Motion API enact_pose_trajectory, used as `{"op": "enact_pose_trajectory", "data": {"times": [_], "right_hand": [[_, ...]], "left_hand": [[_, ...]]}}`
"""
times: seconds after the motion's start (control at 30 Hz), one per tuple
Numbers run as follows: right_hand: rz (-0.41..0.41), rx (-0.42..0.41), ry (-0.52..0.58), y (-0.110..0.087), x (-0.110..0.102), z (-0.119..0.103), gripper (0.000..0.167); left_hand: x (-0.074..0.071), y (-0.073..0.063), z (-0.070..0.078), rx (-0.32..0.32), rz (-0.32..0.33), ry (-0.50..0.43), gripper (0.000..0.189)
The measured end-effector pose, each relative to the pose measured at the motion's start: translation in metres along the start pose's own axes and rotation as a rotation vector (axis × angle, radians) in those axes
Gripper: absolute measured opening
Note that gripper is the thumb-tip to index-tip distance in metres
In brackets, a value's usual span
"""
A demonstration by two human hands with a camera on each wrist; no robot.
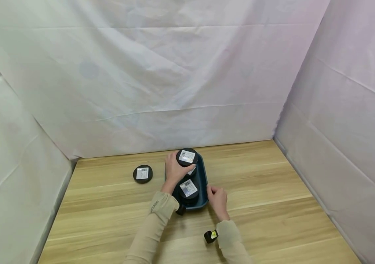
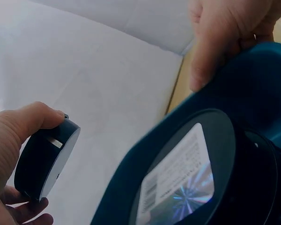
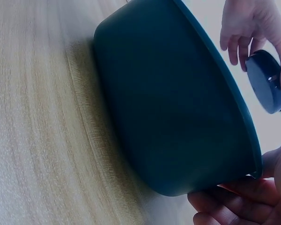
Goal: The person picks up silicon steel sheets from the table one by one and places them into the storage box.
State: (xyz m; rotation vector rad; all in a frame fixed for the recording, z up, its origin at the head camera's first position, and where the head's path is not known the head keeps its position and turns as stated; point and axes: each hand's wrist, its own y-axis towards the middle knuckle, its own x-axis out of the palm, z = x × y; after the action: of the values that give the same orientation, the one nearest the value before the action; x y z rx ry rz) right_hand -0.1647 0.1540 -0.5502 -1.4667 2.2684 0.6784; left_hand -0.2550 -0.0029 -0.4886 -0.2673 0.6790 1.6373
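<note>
My left hand (image 1: 173, 171) grips a round flat black case (image 1: 187, 156) with a white label, holding it over the far end of a dark teal bin (image 1: 203, 176). In the left wrist view the thumb lies on the edge of this case (image 2: 44, 157) and the fingers are beneath. Inside the bin, a black round case (image 1: 188, 189) with a barcode label lies at the near end, apparently on top of another. One more labelled case (image 1: 192, 171) is partly hidden by the left hand. My right hand (image 1: 218, 201) pinches the bin's right rim near its front corner, thumb above and fingers below.
A separate black round case (image 1: 142, 173) lies label up on the wooden table (image 1: 257, 183), left of the bin. White cloth walls (image 1: 174, 73) stand behind the table and on both sides.
</note>
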Motion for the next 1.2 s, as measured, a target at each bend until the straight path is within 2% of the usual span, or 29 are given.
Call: {"op": "enact_pose_trajectory", "data": {"times": [0.37,0.77,0.97,1.2], "right_hand": [[-0.021,0.032,-0.006,0.001,-0.001,0.007,0.050],[-0.020,0.035,-0.012,0.002,-0.002,0.009,0.051],[-0.035,0.049,-0.010,0.002,-0.004,0.009,0.051],[-0.027,0.042,-0.021,0.003,-0.003,0.011,0.048]], "left_hand": [[0.017,0.007,-0.009,-0.043,-0.038,0.025,0.076],[0.030,0.006,-0.027,-0.125,-0.116,0.007,0.080],[0.038,0.007,-0.034,-0.147,-0.163,0.064,0.084],[0.045,0.007,-0.044,-0.179,-0.181,0.106,0.086]]}}
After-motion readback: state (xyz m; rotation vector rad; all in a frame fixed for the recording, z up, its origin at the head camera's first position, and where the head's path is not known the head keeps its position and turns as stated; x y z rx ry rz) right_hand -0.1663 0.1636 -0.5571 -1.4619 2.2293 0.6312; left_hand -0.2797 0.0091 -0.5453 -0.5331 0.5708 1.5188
